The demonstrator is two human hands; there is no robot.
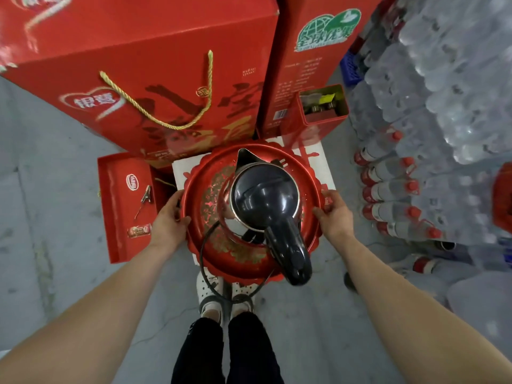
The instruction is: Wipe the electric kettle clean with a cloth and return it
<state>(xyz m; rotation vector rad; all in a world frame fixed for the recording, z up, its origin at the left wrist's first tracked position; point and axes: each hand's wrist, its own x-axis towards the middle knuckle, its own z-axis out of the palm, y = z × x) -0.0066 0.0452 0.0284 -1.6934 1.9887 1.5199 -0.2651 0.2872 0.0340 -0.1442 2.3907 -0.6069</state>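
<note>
A steel electric kettle (263, 195) with a black lid and black handle stands on a round red tray (199, 206) with gold patterning. Its black power cord (203, 259) loops off the tray's near edge. My left hand (167, 220) grips the tray's left rim and my right hand (333, 213) grips its right rim. The tray is held over a white box with red print (318, 159). No cloth is in view.
Large red gift boxes (138, 79) stand behind the tray. A flat red box (122, 206) with a metal clip lies at left. Shrink-wrapped packs of water bottles (415, 134) are stacked at right. A small open red tin (322, 106) sits behind. My feet stand on the grey concrete floor (41, 189).
</note>
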